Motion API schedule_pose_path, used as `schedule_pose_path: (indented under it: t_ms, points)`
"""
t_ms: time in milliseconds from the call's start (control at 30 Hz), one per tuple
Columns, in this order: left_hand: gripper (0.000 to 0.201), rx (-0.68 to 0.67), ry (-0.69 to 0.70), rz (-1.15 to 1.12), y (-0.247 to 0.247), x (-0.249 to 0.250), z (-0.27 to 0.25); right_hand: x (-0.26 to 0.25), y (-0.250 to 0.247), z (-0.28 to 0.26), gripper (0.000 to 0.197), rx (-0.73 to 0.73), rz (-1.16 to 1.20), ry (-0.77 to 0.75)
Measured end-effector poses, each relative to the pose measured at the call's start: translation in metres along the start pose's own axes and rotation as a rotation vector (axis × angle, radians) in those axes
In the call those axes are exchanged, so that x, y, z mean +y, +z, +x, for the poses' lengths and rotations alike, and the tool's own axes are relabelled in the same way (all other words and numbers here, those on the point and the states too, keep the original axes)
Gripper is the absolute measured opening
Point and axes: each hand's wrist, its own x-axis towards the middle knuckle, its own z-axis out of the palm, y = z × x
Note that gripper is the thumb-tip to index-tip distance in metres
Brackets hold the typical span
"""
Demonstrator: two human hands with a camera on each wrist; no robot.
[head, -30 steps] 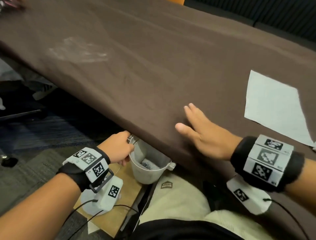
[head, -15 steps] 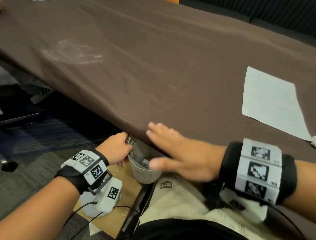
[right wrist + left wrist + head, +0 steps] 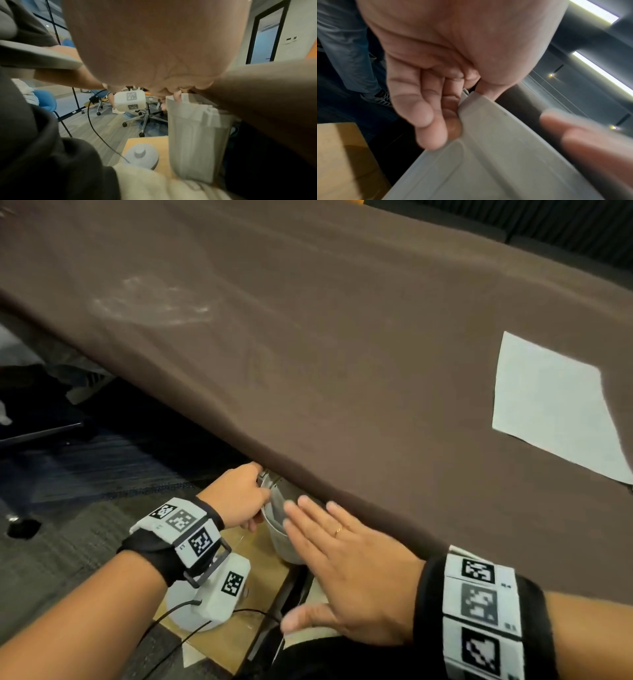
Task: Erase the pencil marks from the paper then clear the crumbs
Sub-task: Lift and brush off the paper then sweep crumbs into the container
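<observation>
A white sheet of paper (image 3: 551, 409) lies on the brown tablecloth (image 3: 325, 344) at the right. Just below the table's near edge my left hand (image 3: 239, 494) grips the rim of a small grey bin (image 3: 279, 529), fingers and thumb pinching its corner (image 3: 462, 102). My right hand (image 3: 342, 563) is flat with straight fingers, off the table's edge and over the bin's mouth, hiding what is inside. In the right wrist view the bin (image 3: 193, 135) hangs upright beside the table's drape. No crumbs show on the cloth.
A pale smear (image 3: 154, 306) marks the cloth at the far left. A wooden board (image 3: 246, 611) and a grey lid (image 3: 141, 155) lie below the bin, near my lap. Office chairs (image 3: 145, 116) stand on the floor beyond.
My right hand has swept from the tabletop toward me, over the table's edge, and now sits above the bin. The left hand has kept holding the bin in place.
</observation>
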Motion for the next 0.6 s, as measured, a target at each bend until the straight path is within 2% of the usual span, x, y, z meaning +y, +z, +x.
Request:
schedule_pose_path:
  t_ms: [67, 133, 267, 300, 367, 467, 533, 600]
  points:
    - [0.016, 0.012, 0.004, 0.011, 0.000, -0.001, 0.000, 0.009, 0.000, 0.002, 0.097, 0.160, -0.066, 0.060]
    - [0.016, 0.017, -0.003, 0.023, -0.001, 0.000, -0.001, 0.018, 0.006, 0.001, 0.098, 0.122, -0.043, 0.165]
    - [0.021, 0.007, 0.003, 0.016, -0.001, 0.003, -0.004, 0.018, 0.028, -0.004, 0.108, -0.031, -0.016, 0.015]
    - [0.019, 0.008, 0.003, 0.017, -0.001, 0.003, -0.004, 0.017, 0.027, -0.004, 0.107, -0.010, -0.034, 0.021]
    - [0.017, 0.011, 0.002, 0.012, -0.001, 0.001, -0.003, 0.015, 0.010, -0.004, 0.102, 0.105, -0.034, 0.091]
    - [0.026, 0.006, 0.008, 0.010, -0.001, 0.001, -0.002, 0.020, -0.012, 0.003, 0.106, 0.198, 0.077, 0.171]
    - [0.026, 0.008, 0.004, 0.007, -0.001, 0.001, -0.002, 0.027, -0.024, 0.006, 0.106, 0.147, 0.195, 0.264]
    - [0.023, 0.015, -0.003, 0.002, -0.001, 0.001, -0.003, 0.040, -0.041, 0.016, 0.102, 0.171, 0.289, 0.358]
